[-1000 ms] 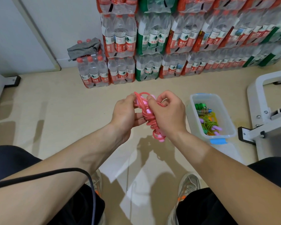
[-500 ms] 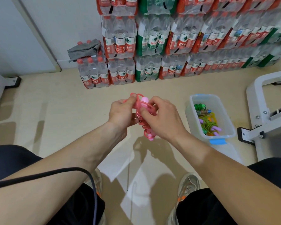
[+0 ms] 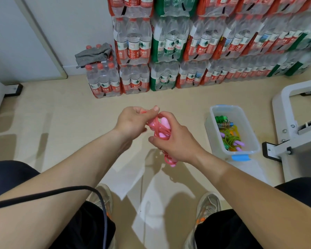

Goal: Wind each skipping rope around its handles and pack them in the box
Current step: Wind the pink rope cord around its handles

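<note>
- Pink skipping rope (image 3: 160, 131): held in mid-air over the floor (image 3: 61, 126), in front of the knees, approx. level with the box (image 3: 210, 126) but well to its left. Not yet packed.
- Handling, as judged: light; the cord is soft and springy (likely plastic or rubber, so the coils can be expected to spring loose once let go). The handles (image 3: 163, 121) look rigid and smooth, prob. a bit slippery.
- Best hold, as judged: round the two handles together, over the wound coils, so the turns are pinned; the free end should be taken by pinch close to the bundle and kept taut.
- Right hand (image 3: 180, 142): fingers curled round the bundle, clamped on handles and coils; one handle tip (image 3: 173, 164) is seen below the wrist.
- Left hand (image 3: 131, 121): thumb and forefinger pressed together on one strand at the top, which is drawn up and to the left; the other fingers are curled.
- Box: other wound ropes (image 3: 230, 141) are seen inside, green, orange and purple.
- Vs. 0.5 s ago: the left hand has been moved off the handle top and a strand has been pulled clear. The bundle is now gripped lower, and more of the bottom tip is shown. The box is unmoved.
</note>
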Motion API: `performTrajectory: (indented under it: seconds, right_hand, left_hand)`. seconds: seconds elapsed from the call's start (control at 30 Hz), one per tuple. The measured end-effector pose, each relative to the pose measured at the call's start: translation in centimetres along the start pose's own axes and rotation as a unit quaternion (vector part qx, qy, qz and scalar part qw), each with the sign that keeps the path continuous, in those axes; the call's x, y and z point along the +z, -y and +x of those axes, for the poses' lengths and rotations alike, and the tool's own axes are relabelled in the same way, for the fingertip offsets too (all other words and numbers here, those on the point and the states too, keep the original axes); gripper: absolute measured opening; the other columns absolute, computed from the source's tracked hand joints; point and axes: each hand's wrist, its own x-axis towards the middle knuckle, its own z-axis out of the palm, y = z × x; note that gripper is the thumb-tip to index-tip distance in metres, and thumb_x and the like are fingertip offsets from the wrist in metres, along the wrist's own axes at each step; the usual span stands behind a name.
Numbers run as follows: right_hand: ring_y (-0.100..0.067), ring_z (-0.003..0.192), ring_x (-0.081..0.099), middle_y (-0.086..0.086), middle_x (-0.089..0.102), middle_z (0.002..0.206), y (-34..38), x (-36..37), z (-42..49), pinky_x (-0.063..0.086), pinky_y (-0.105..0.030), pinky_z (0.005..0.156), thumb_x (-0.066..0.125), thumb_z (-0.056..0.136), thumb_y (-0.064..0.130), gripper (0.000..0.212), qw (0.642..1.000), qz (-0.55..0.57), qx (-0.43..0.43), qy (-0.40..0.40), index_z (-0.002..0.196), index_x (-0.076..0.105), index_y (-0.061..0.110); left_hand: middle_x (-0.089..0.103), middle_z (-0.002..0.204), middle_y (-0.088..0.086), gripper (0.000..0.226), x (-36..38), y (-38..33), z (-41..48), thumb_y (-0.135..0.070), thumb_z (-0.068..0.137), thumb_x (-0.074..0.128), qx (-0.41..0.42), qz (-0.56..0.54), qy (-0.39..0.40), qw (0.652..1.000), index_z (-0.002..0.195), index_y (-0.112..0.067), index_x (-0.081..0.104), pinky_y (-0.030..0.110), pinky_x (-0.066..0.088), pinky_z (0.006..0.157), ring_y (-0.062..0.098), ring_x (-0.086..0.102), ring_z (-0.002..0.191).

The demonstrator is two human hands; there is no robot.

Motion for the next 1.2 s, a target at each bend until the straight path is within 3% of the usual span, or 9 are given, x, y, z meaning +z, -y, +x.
performTrajectory:
  seconds: [0.1, 0.2, 0.4, 0.77, 0.83, 0.9, 0.97, 1.07, 1.2]
  right_hand:
    - [-0.012, 0.04, 0.058, 0.003, 0.068, 0.073, -0.1, -0.1, -0.3, 0.05, -0.029, 0.052, 0.073, 0.082, 0.035, 0.052, 0.999, 0.018, 0.014, 0.026, 0.122, 0.042, 0.047]
    - [-0.018, 0.04, 0.058, 0.0, 0.069, 0.077, -0.2, -0.5, -0.5, 0.05, -0.033, 0.044, 0.072, 0.084, 0.03, 0.048, 0.998, 0.036, 0.019, 0.046, 0.121, 0.043, 0.044]
    - [-0.016, 0.05, 0.062, 0.0, 0.069, 0.077, -1.2, -1.1, -1.0, 0.057, -0.045, 0.051, 0.072, 0.084, 0.03, 0.05, 0.998, 0.04, 0.021, 0.04, 0.121, 0.043, 0.046]
    - [-0.029, 0.06, 0.067, 0.0, 0.073, 0.086, -5.8, -7.5, -4.2, 0.06, -0.05, 0.061, 0.08, 0.076, 0.028, 0.062, 0.979, 0.145, 0.059, -0.128, 0.121, 0.045, 0.053]
    - [-0.025, 0.064, 0.069, 0.002, 0.074, 0.089, -7.2, -9.0, -4.9, 0.061, -0.041, 0.067, 0.081, 0.077, 0.029, 0.071, 0.972, 0.165, 0.077, -0.148, 0.133, 0.041, 0.048]
    - [-0.011, 0.066, 0.067, 0.004, 0.07, 0.092, -8.6, -10.5, -5.3, 0.059, -0.03, 0.066, 0.079, 0.083, 0.027, 0.058, 0.961, 0.209, 0.084, -0.16, 0.131, 0.046, 0.034]
    - [-0.008, 0.068, 0.066, 0.003, 0.067, 0.089, -10.1, -11.9, -5.3, 0.057, -0.032, 0.062, 0.07, 0.092, 0.033, 0.034, 0.944, 0.267, 0.098, -0.169, 0.12, 0.055, 0.023]
    - [-0.009, 0.064, 0.064, 0.001, 0.066, 0.084, -12.9, -14.1, -4.4, 0.052, -0.027, 0.057, 0.051, 0.1, 0.043, 0.041, 0.913, 0.353, 0.129, -0.161, 0.123, 0.057, 0.01]
    - [-0.017, 0.068, 0.061, -0.005, 0.065, 0.091, -15.6, -16.8, -3.1, 0.051, -0.029, 0.055, 0.053, 0.103, 0.029, 0.034, 0.894, 0.387, 0.147, -0.171, 0.126, 0.056, 0.004]
  left_hand:
    - [0.071, 0.073, 0.01, 0.038, -1.0, 0.3, 0.5, -0.027, 0.09, 0.074, 0.059, 0.017, 0.004, 0.998, 0.065, -0.01, 0.051, 0.041, 0.056, 0.079, 0.023, 0.067, 0.066]
    - [0.07, 0.067, 0.01, 0.038, -1.7, 0.2, 1.3, -0.022, 0.088, 0.075, 0.083, 0.046, -0.012, 0.995, 0.064, -0.009, 0.049, 0.036, 0.06, 0.073, 0.021, 0.071, 0.065]
    - [0.059, 0.071, 0.02, 0.04, -1.2, 0.2, 2.4, -0.022, 0.086, 0.078, 0.068, 0.056, -0.031, 0.996, 0.063, -0.01, 0.047, 0.03, 0.059, 0.055, 0.027, 0.064, 0.062]
    - [0.064, 0.061, 0.013, 0.037, 11.2, -1.1, 1.8, -0.016, 0.088, 0.075, 0.104, -0.019, 0.046, 0.993, 0.067, -0.011, 0.045, 0.025, 0.052, 0.05, 0.016, 0.067, 0.054]
    - [0.063, 0.063, 0.014, 0.038, 14.1, -1.2, 2.0, -0.017, 0.087, 0.077, 0.099, -0.029, 0.061, 0.993, 0.064, -0.011, 0.046, 0.024, 0.051, 0.052, 0.016, 0.066, 0.055]
    - [0.064, 0.059, 0.01, 0.041, 16.6, -1.1, 2.6, -0.021, 0.087, 0.077, 0.075, -0.04, 0.069, 0.994, 0.061, -0.012, 0.047, 0.024, 0.053, 0.054, 0.015, 0.064, 0.053]
    - [0.065, 0.058, 0.01, 0.042, 19.1, -1.0, 3.3, -0.025, 0.087, 0.077, 0.046, -0.045, 0.085, 0.994, 0.06, -0.012, 0.048, 0.023, 0.055, 0.056, 0.015, 0.061, 0.051]
    - [0.065, 0.056, 0.01, 0.042, 22.6, -0.6, 4.4, -0.028, 0.089, 0.075, 0.008, -0.046, 0.111, 0.993, 0.06, -0.01, 0.049, 0.021, 0.055, 0.055, 0.014, 0.059, 0.045]
    - [0.065, 0.059, 0.011, 0.042, 26.4, 0.2, 6.5, -0.032, 0.091, 0.073, -0.023, -0.054, 0.098, 0.993, 0.061, -0.005, 0.059, 0.027, 0.059, 0.066, 0.016, 0.061, 0.054]
